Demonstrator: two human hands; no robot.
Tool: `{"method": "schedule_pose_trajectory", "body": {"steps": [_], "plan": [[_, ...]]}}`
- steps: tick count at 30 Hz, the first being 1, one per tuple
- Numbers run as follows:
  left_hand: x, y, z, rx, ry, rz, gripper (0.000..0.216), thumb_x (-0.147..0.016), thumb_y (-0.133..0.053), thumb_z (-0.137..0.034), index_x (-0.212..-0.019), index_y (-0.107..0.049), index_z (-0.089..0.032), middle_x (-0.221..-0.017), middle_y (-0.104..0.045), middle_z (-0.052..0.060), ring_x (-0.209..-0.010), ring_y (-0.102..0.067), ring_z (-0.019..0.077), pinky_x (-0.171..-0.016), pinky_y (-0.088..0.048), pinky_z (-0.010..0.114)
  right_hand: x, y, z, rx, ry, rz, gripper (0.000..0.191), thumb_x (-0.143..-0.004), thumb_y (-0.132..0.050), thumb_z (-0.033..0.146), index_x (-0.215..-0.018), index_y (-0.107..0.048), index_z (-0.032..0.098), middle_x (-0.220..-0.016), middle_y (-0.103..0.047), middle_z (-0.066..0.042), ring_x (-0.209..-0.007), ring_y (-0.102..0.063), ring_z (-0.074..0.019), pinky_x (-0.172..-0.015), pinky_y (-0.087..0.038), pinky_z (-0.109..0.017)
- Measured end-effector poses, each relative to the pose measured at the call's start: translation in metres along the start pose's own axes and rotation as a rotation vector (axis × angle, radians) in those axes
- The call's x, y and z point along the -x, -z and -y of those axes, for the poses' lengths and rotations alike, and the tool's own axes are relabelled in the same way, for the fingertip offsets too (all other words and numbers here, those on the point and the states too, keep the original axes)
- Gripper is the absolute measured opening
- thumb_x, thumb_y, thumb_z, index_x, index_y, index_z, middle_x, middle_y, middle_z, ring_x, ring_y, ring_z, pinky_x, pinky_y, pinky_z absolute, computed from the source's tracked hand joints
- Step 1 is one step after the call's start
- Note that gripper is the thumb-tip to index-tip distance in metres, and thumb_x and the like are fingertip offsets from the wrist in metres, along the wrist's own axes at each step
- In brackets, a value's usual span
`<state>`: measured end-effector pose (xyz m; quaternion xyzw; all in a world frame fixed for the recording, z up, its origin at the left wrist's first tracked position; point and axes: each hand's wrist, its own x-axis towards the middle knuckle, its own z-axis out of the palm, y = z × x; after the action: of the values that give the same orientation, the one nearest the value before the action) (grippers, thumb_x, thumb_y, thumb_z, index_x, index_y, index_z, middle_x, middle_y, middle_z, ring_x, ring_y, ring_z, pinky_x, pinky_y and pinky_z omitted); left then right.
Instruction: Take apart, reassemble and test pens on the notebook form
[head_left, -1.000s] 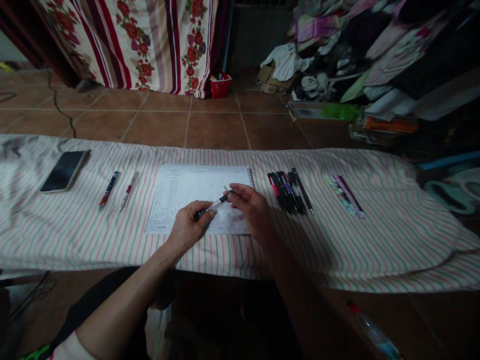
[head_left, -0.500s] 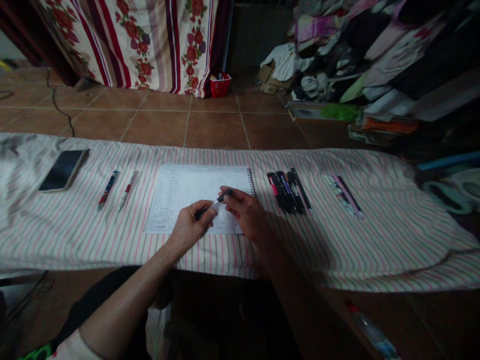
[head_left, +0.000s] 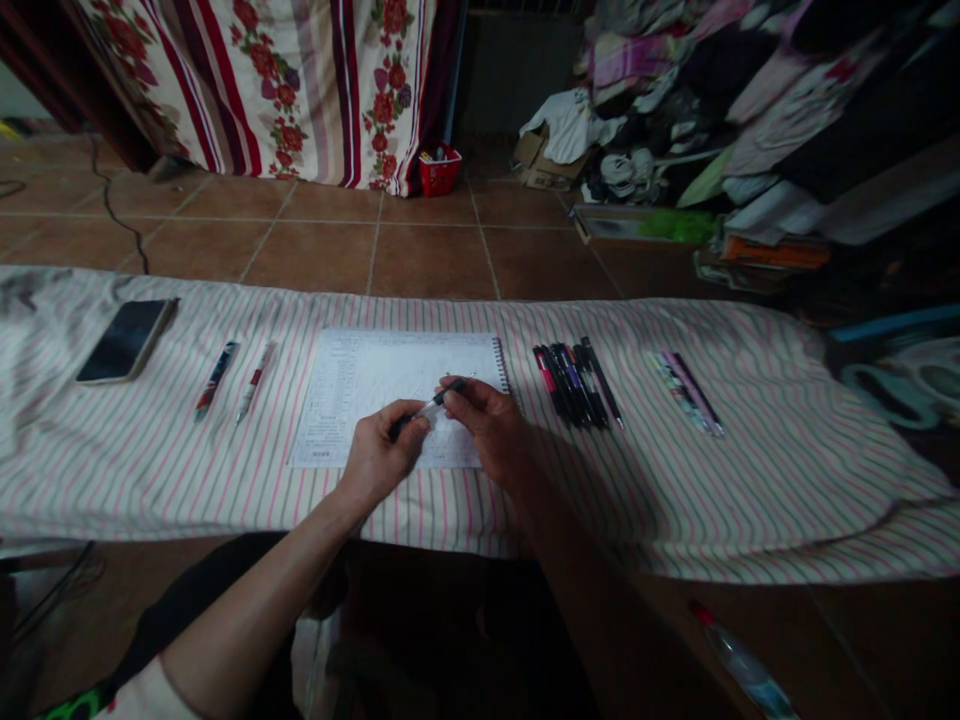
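Both my hands are above a spiral notebook (head_left: pixel 390 365), which lies open on a striped cloth (head_left: pixel 150 470) with printed or written pages showing. A clear-barrelled pen with black parts (head_left: pixel 429 408) lies slanted between them. My left hand (head_left: pixel 381 452) pinches its dark lower end, and my right hand (head_left: pixel 484 425) grips it higher up with thumb and fingers. The pen's tip is hidden by my left fingers.
On the cloth lie a smartphone (head_left: pixel 126 341), a blue pen (head_left: pixel 215 380), a red-and-white pen (head_left: pixel 253 383), a bunch of dark pens (head_left: pixel 574 385) and a group of slim pink pens (head_left: pixel 686 393). A plastic bottle (head_left: pixel 739 660) lies on the tiled floor near me.
My right hand has shifted slightly left along the pen, closer to my left hand. The pen stays held in both hands, and the items on the cloth have not moved.
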<state>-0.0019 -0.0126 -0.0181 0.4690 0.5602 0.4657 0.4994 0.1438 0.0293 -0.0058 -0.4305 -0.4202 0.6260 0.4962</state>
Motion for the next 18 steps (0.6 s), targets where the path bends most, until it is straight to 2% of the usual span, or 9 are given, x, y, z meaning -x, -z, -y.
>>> {"method": "schedule_pose_trajectory", "body": {"steps": [5,10,14,18], "plan": [[-0.0007,-0.0023,-0.0042,0.040,0.008,0.048,0.026,-0.078,-0.063,-0.040,-0.089,-0.067,-0.016,-0.068,-0.063,0.001,-0.050,-0.046,0.0087,-0.048,-0.036,0.022,0.0003,-0.0010,0.0037,-0.014,-0.050,0.023,0.022,-0.067,-0.073,0.033,-0.085,-0.069,0.022,-0.087,-0.072,0.000,-0.052,-0.040,-0.0060,-0.050,-0.033,-0.023],[0.0039,-0.0027,-0.0058,-0.033,-0.010,-0.022,0.026,-0.078,-0.061,-0.038,-0.094,-0.067,-0.018,-0.059,-0.058,-0.002,-0.047,-0.044,0.0098,-0.046,-0.035,0.022,0.0015,-0.0020,0.0061,0.068,0.013,-0.004,0.022,-0.067,-0.073,0.035,-0.080,-0.067,0.019,-0.084,-0.071,-0.003,-0.058,-0.049,-0.0087,-0.059,-0.042,-0.025],[0.0060,-0.0024,-0.0062,-0.146,-0.069,-0.058,0.024,-0.078,-0.062,-0.036,-0.092,-0.068,-0.018,-0.064,-0.059,0.000,-0.052,-0.048,0.0108,-0.048,-0.036,0.022,0.0026,-0.0023,0.0056,0.049,-0.004,-0.010,0.022,-0.067,-0.073,0.035,-0.080,-0.067,0.019,-0.082,-0.071,-0.002,-0.059,-0.052,-0.0089,-0.061,-0.043,-0.025],[0.0046,-0.0053,-0.0079,0.069,0.015,0.049,0.024,-0.079,-0.061,-0.039,-0.087,-0.064,-0.016,-0.060,-0.058,-0.001,-0.047,-0.043,0.0089,-0.045,-0.032,0.022,0.0025,0.0000,0.0076,0.004,-0.043,0.047,0.022,-0.069,-0.072,0.035,-0.085,-0.070,0.020,-0.089,-0.073,-0.003,-0.063,-0.054,-0.0092,-0.060,-0.043,-0.024]]}}
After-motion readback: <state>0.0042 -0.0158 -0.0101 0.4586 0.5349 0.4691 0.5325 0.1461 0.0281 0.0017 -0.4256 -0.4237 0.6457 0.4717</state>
